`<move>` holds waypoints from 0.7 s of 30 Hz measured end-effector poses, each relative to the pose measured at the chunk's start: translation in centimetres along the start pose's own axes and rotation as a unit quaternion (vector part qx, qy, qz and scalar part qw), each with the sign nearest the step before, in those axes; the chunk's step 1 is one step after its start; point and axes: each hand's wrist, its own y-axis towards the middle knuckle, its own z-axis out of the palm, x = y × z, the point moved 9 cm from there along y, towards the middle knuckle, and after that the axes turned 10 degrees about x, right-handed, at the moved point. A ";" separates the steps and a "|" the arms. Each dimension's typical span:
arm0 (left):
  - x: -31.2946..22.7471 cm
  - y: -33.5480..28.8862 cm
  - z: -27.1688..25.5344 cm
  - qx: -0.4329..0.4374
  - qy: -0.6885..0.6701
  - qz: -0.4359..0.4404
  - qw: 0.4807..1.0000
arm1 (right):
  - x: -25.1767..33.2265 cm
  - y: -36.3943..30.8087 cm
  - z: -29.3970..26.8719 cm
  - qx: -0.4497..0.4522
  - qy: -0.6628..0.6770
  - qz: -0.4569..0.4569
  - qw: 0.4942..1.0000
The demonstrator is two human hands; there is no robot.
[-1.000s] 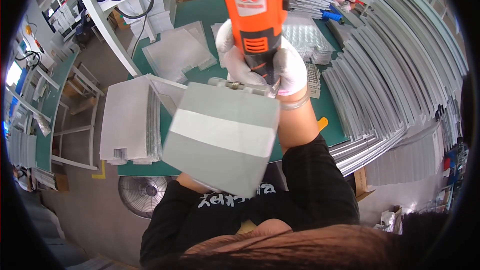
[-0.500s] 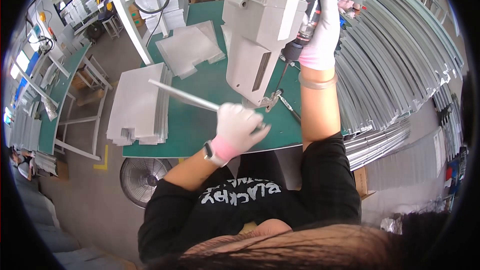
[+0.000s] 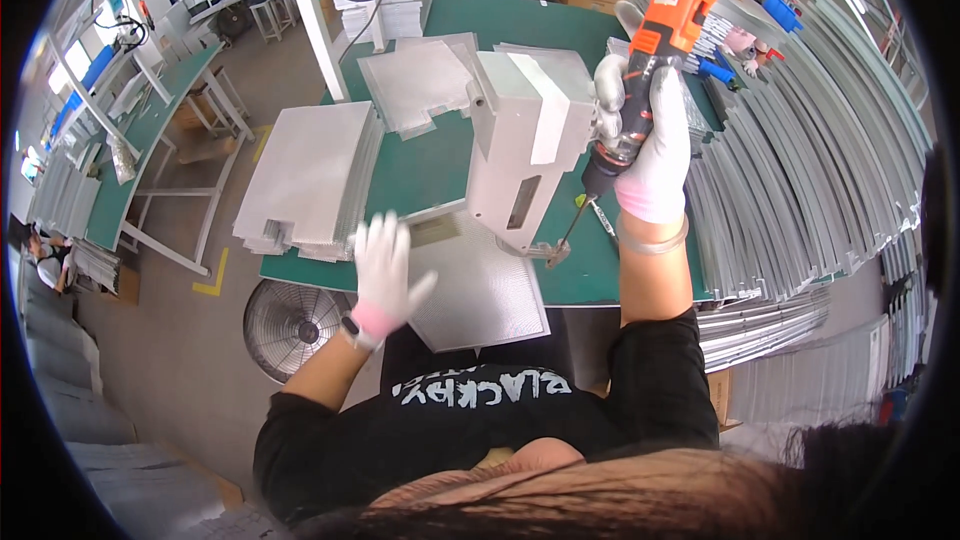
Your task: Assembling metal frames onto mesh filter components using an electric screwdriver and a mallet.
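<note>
My right hand point(image 3: 660, 130), in a white glove with a pink cuff, is wrapped round an orange and black power screwdriver point(image 3: 672, 15). Its long thin bit slants down to the metal tip point(image 3: 548, 253) at the bottom of a grey boxy machine point(image 3: 515, 155). A thin silvery perforated panel point(image 3: 480, 290) lies partly under that tip and juts past the table's front edge. My left hand point(image 3: 385, 275), gloved alike, is open with fingers spread at the panel's left edge; whether it touches the panel I cannot tell.
The green table point(image 3: 400, 170) bears a stack of notched panels point(image 3: 305, 170) at left and loose sheets point(image 3: 420, 80) behind. A marker pen point(image 3: 603, 217) lies beside the machine. Many long grey metal strips point(image 3: 800, 150) crowd the right. A floor fan point(image 3: 300, 330) stands below the table's left.
The panel, seen edge-on in my left hand before, now lies flat under the machine's tip. My left hand has opened and moved left. The screwdriver in my right hand appears lower and more fully in view.
</note>
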 end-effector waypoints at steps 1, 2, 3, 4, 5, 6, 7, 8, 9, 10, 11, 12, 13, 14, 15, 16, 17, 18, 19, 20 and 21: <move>0.1 1.4 0.9 -0.001 -0.003 0.001 1.000 | 0.2 -0.3 0.2 -0.004 -0.005 0.000 1.000; 0.9 2.4 3.8 0.086 -0.081 -0.023 0.993 | 0.1 -0.4 0.6 0.002 -0.001 -0.002 1.000; 1.0 2.6 6.8 0.171 -0.158 -0.048 0.971 | -0.4 -0.5 1.0 0.008 0.002 0.001 1.000; -0.6 3.0 7.5 0.161 -0.179 -0.008 0.971 | -0.9 -0.7 1.2 -0.002 0.010 0.007 1.000; -2.8 3.6 7.9 0.151 -0.203 0.038 0.967 | -1.0 -1.1 1.2 -0.017 0.013 0.012 1.000; -5.1 4.7 4.9 0.145 -0.195 0.044 0.969 | -1.5 -1.5 1.0 -0.010 0.026 0.019 0.999; -6.5 5.3 3.6 0.148 -0.201 0.050 0.967 | -1.3 -1.9 1.0 -0.017 0.020 0.021 0.999; -7.3 5.6 1.9 0.104 -0.243 0.060 0.963 | -1.5 -2.1 0.9 -0.031 0.008 0.031 0.999; -7.8 5.5 0.6 0.060 -0.283 0.068 0.955 | -1.7 -2.3 0.8 -0.044 -0.005 0.042 0.998; -8.4 5.0 0.1 0.063 -0.288 0.068 0.953 | -1.7 -2.7 0.8 -0.055 0.001 0.048 0.997; -8.9 4.2 0.6 0.104 -0.270 0.051 0.956 | -2.1 -2.8 0.9 -0.056 0.004 0.054 0.997; -9.1 3.5 1.2 0.146 -0.251 0.034 0.956 | -2.6 -2.9 0.9 -0.072 -0.036 0.070 0.994; -9.2 3.4 0.9 0.151 -0.254 0.032 0.955 | -2.8 -3.2 0.8 -0.091 -0.078 0.086 0.989; -9.3 3.2 0.5 0.153 -0.243 0.038 0.957 | -3.0 -3.4 0.9 -0.094 -0.077 0.092 0.988; -9.4 3.0 0.4 0.155 -0.231 0.043 0.960 | -3.2 -3.4 1.2 -0.090 -0.067 0.091 0.989; -9.4 2.7 0.6 0.158 -0.232 0.039 0.959 | -3.4 -3.4 1.4 -0.084 -0.058 0.089 0.991; -9.4 2.4 0.6 0.139 -0.235 0.040 0.961 | -3.7 -3.6 1.3 -0.083 -0.055 0.093 0.991; -9.3 2.2 0.4 0.120 -0.239 0.042 0.963 | -4.1 -3.8 1.4 -0.069 -0.041 0.092 0.993; -9.3 2.2 0.4 0.122 -0.238 0.039 0.963 | -4.3 -3.9 1.6 -0.056 -0.026 0.090 0.994; -9.4 2.2 0.2 0.111 -0.246 0.048 0.962 | -3.7 -3.6 2.0 -0.093 -0.014 0.076 0.993; -9.4 2.2 -0.1 0.099 -0.254 0.057 0.960 | -3.9 -3.7 1.6 -0.093 -0.012 0.078 0.993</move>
